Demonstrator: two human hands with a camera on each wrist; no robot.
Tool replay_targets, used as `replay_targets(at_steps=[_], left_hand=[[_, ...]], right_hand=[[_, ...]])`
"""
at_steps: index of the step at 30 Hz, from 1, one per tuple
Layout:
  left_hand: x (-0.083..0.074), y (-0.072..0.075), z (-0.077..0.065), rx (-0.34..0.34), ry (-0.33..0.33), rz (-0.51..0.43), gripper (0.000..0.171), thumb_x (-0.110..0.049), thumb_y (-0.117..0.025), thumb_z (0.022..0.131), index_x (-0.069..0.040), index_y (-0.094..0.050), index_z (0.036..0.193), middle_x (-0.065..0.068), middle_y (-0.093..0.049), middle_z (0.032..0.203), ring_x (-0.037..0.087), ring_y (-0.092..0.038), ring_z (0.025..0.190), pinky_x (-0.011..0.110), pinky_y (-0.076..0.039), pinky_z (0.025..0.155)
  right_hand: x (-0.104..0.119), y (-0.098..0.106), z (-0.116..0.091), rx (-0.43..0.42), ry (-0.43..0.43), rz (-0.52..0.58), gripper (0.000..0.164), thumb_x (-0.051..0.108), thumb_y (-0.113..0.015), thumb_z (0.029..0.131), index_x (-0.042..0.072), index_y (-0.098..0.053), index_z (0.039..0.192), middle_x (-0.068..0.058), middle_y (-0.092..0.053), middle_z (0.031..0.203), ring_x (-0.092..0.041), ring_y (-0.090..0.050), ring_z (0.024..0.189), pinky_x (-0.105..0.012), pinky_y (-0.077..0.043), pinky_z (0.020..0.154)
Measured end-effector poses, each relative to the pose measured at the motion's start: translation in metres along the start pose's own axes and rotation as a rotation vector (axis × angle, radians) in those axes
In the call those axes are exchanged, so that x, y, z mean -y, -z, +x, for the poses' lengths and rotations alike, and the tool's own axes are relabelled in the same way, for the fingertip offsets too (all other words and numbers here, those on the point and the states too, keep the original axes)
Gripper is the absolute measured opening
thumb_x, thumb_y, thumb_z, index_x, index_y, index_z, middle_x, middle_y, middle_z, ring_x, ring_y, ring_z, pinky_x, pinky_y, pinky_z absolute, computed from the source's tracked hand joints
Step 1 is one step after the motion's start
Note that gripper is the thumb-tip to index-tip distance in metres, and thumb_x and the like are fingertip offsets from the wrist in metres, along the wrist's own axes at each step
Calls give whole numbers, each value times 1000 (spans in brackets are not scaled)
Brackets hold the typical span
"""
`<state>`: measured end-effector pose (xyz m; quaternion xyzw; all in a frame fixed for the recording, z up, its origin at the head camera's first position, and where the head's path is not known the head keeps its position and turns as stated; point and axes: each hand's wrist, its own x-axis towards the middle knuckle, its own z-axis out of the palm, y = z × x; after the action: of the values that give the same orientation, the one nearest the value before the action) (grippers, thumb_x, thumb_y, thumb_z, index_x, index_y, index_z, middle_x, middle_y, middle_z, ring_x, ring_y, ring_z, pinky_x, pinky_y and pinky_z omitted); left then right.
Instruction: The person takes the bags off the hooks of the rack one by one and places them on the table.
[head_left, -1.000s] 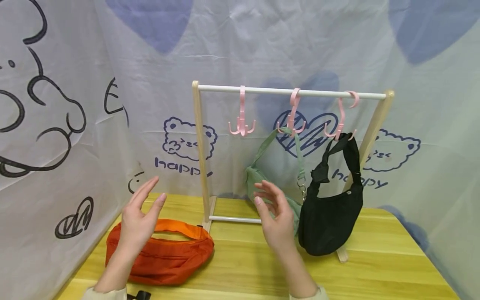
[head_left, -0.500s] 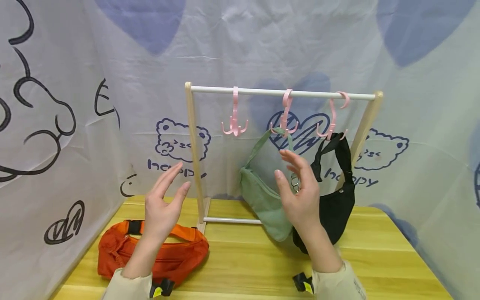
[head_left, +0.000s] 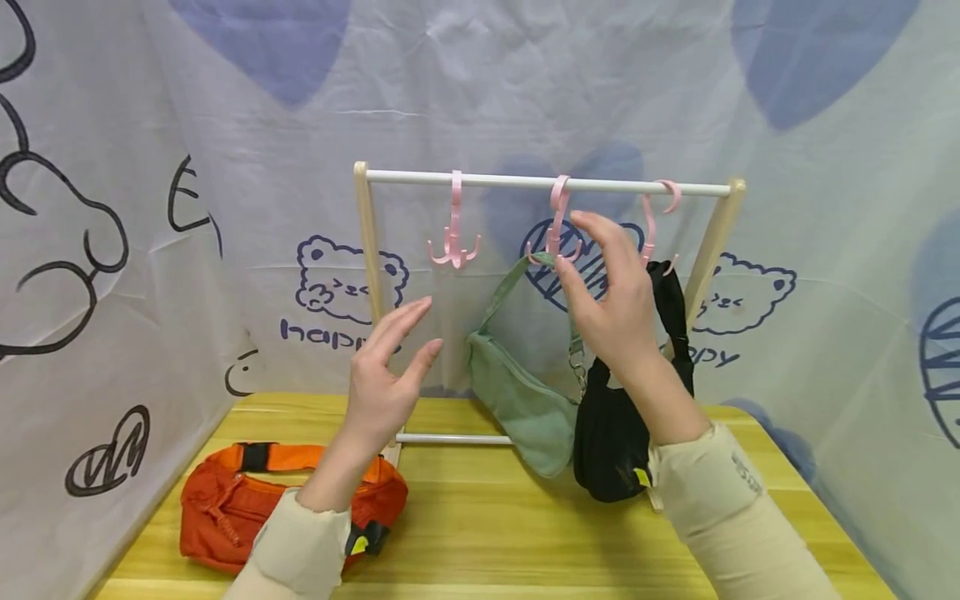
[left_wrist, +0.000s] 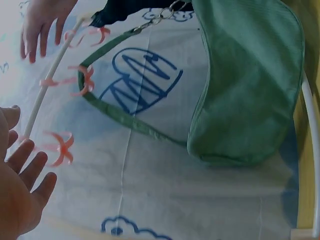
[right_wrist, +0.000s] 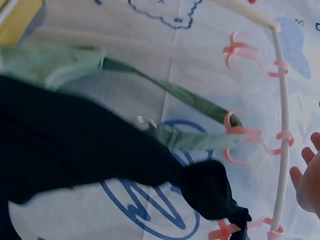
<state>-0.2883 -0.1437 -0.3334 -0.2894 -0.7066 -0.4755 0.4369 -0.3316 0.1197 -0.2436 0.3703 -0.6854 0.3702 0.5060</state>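
My right hand [head_left: 618,304] is raised in front of the middle pink hook [head_left: 557,218], fingers spread and holding nothing. The green shoulder bag [head_left: 521,404] hangs tilted by its strap from that hook. Lower and to the left, my left hand [head_left: 378,392] is in the air with thumb and fingers apart, nearest the left pink hook [head_left: 454,237], which bears no bag. The black bag [head_left: 609,450] hangs at the right, partly hidden behind my right hand and forearm. An orange-red waist bag [head_left: 225,508] lies on the table, partly behind my left forearm.
The rack has a white top bar [head_left: 510,180], wooden side posts and a white lower bar [head_left: 453,438]. It stands on a yellow wood-grain table [head_left: 480,533]. A printed cloth [head_left: 420,75] hangs behind and at the sides. A third pink hook [head_left: 649,225] holds the black bag.
Both hands have risen and moved to the right, the right hand up to the height of the middle hook. The view has shifted slightly right. The bags stay where they were.
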Motion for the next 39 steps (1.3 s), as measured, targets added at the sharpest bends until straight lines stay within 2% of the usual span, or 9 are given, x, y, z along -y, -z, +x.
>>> replay_targets(at_steps=[4,7,13,16,22,25,31,35,39], left_hand=[[-1,-17,10,24,-48,-24,50,0,-77,92,0,-63,140,13,-64,141,28,-59,133,38,-44,115],[-2,-29,16,59,-50,-37,49,-3,-77,93,-3,-63,141,12,-64,142,27,-59,133,38,-45,114],[-4,-51,31,144,-9,-79,47,-8,-74,97,-5,-63,142,12,-61,145,23,-55,137,38,-42,117],[-4,-62,41,187,18,-79,47,-11,-73,98,-4,-62,143,11,-60,147,22,-54,138,37,-42,116],[3,-81,61,202,84,-63,49,-12,-75,97,-5,-61,143,10,-59,148,24,-53,138,37,-45,114],[11,-89,70,199,127,-54,50,-13,-75,97,-6,-60,145,10,-57,150,25,-52,140,38,-42,116],[29,-102,78,191,211,-42,52,-11,-73,97,-6,-58,147,11,-55,153,27,-50,143,39,-38,120],[37,-108,80,165,240,-89,52,-9,-73,98,-7,-57,148,13,-57,151,30,-56,136,44,-46,114],[41,-116,80,118,234,-195,50,-5,-72,98,-4,-58,146,17,-62,143,35,-62,127,48,-50,108]], right_hand=[[-15,-1,17,45,79,-46,44,5,-69,97,-4,-59,139,-20,-61,140,-33,-54,135,-45,-39,117],[-24,-2,27,78,107,-84,44,5,-69,97,-6,-59,138,-21,-61,140,-35,-53,135,-47,-37,118],[-39,2,44,169,94,-168,43,11,-67,100,-2,-59,141,-18,-59,144,-36,-52,135,-50,-31,122],[-46,5,53,205,97,-208,40,14,-68,100,0,-62,138,-18,-61,142,-38,-53,133,-56,-26,123],[-57,4,65,236,131,-233,31,16,-75,98,2,-71,126,-17,-67,133,-38,-58,128,-60,-20,125],[-60,3,69,235,144,-227,32,17,-77,96,2,-71,124,-17,-69,129,-37,-60,125,-58,-29,121],[-66,5,76,259,178,-154,29,12,-79,94,0,-71,119,-18,-70,122,-36,-66,114,-54,-48,102],[-68,9,81,307,128,-88,33,7,-79,93,-2,-70,124,-17,-71,124,-34,-67,114,-49,-51,103],[-69,14,82,354,38,-52,38,6,-80,92,0,-69,128,-14,-71,127,-30,-66,119,-44,-50,108]])
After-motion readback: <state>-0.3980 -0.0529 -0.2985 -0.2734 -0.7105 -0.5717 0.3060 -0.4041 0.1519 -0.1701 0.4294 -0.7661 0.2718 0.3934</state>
